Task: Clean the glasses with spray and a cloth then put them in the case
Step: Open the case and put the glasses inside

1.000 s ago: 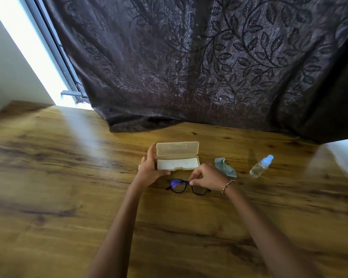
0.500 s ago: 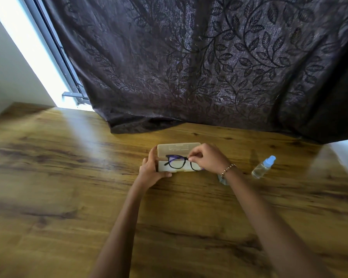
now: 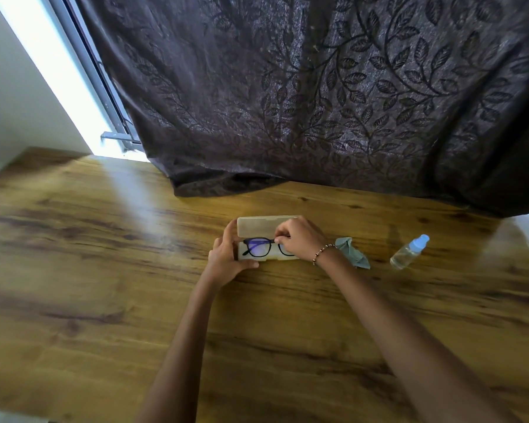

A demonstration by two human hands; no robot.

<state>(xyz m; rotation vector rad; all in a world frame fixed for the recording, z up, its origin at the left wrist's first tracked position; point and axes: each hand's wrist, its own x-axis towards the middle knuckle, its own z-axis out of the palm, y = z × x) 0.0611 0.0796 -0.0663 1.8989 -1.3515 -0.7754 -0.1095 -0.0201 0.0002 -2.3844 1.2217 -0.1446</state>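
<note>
Wooden table point(image 3: 104, 300): left hand point(image 3: 226, 257) clamps the open case point(image 3: 258, 225) steady (lid up) while right hand point(image 3: 300, 241) pinches the glasses point(image 3: 258, 247), lowering them inside.

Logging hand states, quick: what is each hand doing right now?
Left hand: closed on the left end of the case.
Right hand: pinching the glasses over the case.

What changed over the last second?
The right hand lifted the glasses off the table into the open case, still pinching them. The left hand kept steadying the case; cloth and bottle stayed put.
</note>
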